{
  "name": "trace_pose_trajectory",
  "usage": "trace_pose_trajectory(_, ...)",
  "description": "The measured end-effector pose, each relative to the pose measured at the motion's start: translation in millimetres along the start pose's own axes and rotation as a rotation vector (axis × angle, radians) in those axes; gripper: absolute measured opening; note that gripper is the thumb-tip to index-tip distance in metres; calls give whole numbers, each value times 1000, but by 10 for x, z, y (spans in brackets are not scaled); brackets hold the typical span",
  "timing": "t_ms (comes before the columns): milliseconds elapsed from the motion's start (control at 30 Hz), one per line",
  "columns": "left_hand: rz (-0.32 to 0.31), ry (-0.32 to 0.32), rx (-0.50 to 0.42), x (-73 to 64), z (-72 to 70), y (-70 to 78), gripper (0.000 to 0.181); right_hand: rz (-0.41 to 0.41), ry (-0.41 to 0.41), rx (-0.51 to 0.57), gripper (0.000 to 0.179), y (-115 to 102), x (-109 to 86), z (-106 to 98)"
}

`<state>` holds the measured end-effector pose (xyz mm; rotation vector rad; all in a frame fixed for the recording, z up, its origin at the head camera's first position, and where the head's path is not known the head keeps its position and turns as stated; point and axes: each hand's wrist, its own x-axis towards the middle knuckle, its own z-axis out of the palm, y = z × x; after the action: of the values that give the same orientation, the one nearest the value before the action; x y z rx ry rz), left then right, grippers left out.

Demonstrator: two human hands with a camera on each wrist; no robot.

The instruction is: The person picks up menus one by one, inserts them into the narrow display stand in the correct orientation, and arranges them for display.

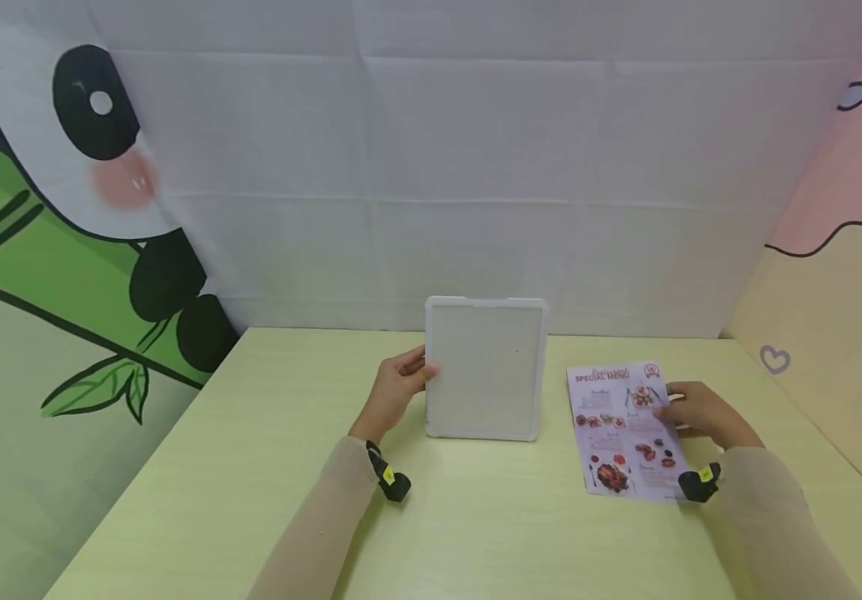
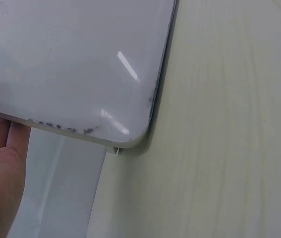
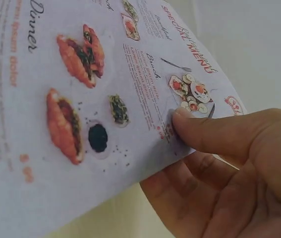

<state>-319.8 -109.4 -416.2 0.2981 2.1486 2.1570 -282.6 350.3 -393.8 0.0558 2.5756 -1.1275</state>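
Note:
My left hand grips the left edge of a white rectangular frame with rounded corners, which stands nearly upright on the table. In the left wrist view the frame's glossy face has dark scuffs along one edge, and the thumb lies over it with fingers behind. On the right, my right hand pinches the right edge of a printed menu sheet. The right wrist view shows the thumb on the sheet's printed face and the other fingers beneath. The sheet is tilted up and bends slightly.
A pale yellow table runs under both hands. Behind it hangs a creased white cloth. Painted walls stand on both sides, with a panda picture at left and a pink and beige wall at right.

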Motion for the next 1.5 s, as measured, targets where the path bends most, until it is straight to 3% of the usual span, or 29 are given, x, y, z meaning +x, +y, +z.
trace_pose_trajectory(300,2,3,-7,-11,5,20,58,-62,-15,93,48,-69,-96,-60)
trace_pose_trajectory(667,-10,12,13,-23,8,33,59,-52,-31,150,57,-185,-146,-129)
trace_pose_trajectory(1000,-2,20,17,-12,14,18,59,-109,-65,223,58,-249,-150,-154)
trace_pose_trajectory(1500,-11,17,14,-9,9,22,56,-186,-109,240,62,-360,-196,-181)
